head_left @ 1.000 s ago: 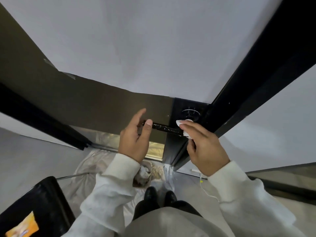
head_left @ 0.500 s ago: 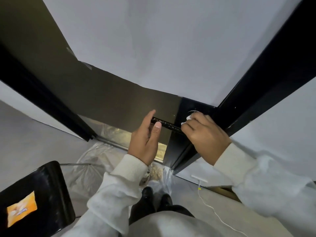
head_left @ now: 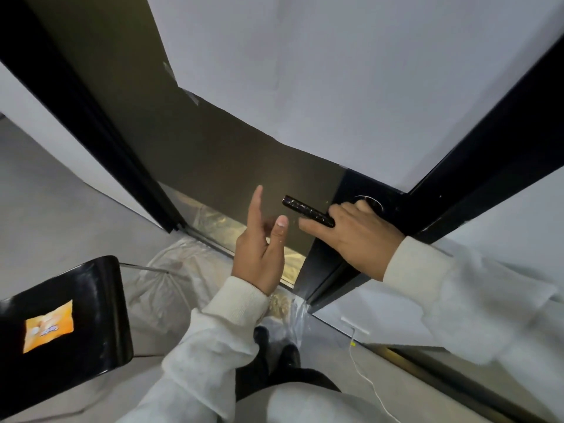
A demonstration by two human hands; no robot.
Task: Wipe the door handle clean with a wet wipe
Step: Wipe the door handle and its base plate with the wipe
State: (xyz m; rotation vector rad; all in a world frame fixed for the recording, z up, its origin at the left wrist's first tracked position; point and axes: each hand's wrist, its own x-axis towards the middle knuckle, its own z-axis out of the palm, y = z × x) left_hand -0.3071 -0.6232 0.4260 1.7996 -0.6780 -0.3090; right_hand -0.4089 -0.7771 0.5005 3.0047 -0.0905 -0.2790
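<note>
I judge I'm mid-wipe at the base of the door handle (head_left: 308,211): my right hand (head_left: 355,236) is curled around the lever's inner end by the round rosette (head_left: 376,203), and the wet wipe must be under my palm, though I can't see it. My left hand (head_left: 263,248) hangs open just beside the free tip, fingers spread, holding nothing. The black lever runs roughly level, its free end pointing left, away from the door edge, so next I should slide my grip along it toward that tip.

The door handle (head_left: 306,211), a glossy black lever, lies right of frame centre, slanting down-right from its free left end toward a round base on the dark door edge.
</note>
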